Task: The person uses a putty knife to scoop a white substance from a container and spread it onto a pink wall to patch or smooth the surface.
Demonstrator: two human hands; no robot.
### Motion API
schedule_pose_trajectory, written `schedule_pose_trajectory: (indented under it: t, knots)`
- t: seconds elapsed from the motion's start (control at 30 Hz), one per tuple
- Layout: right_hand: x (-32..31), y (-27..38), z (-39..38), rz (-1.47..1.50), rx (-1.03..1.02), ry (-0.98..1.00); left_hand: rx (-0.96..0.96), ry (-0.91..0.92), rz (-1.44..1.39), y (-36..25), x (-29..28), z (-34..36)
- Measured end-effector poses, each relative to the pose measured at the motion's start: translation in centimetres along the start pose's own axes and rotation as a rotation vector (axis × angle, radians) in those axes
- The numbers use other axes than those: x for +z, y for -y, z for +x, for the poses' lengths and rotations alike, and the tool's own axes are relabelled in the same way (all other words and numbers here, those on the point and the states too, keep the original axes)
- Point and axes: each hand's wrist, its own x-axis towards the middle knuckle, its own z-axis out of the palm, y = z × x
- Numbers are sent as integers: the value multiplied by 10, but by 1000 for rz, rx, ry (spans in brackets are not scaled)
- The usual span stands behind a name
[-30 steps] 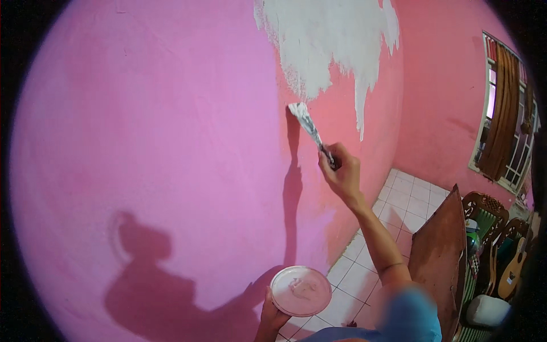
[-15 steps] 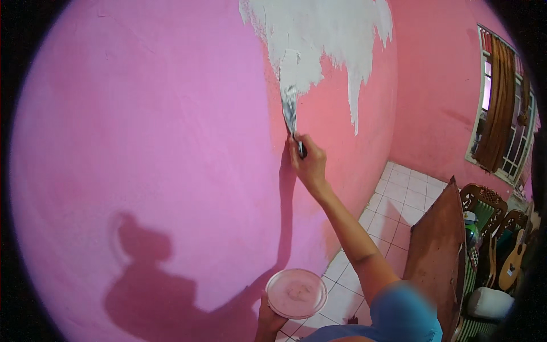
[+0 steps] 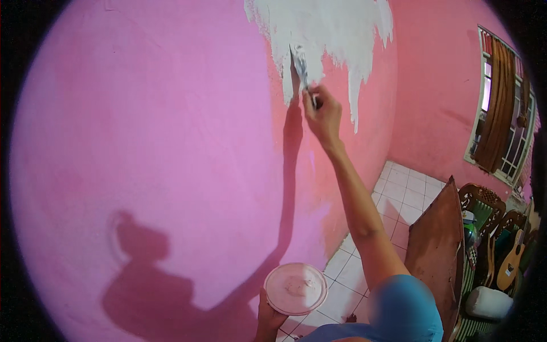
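My right hand (image 3: 323, 117) grips the dark handle of a putty knife (image 3: 299, 62), its broad blade smeared with white paste and held at the irregular white coated patch (image 3: 342, 31) high on the wall. The surrounding wall (image 3: 159, 137) is lilac-pink on the left and salmon-pink on the right. Low in the view, my left hand (image 3: 269, 313), partly hidden, holds a round pale lid (image 3: 295, 288) with paste on it. My shadow falls across the wall.
At the right, a large brown board (image 3: 430, 245) stands over the tiled floor (image 3: 336, 265). Beyond it are carved wooden chairs (image 3: 481, 196), a guitar (image 3: 510, 271) and a white cushion (image 3: 489, 305). A window with a brown curtain (image 3: 493, 114) is in the side wall.
My right hand and the knife have risen higher on the wall over the last half second. A narrow white stroke now reaches lower at the patch's left edge.
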Motion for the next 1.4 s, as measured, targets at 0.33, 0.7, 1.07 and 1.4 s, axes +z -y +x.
schedule_pose_trajectory:
  t: [0.33, 0.7, 1.07, 1.4]
  knots:
    - [-43, 33, -131, -3, 288, 221, 48, 16, -28, -38, -21, -27]
    - [-4, 89, -13, -62, 14, 88, 39, 66, -8, -20, 17, -71]
    - [-80, 31, -16, -28, 88, 84, -64, 87, -47, 14, 44, -7]
    - [-64, -159, 87, 78, -46, 102, 109, -59, 16, 100, 176, 144]
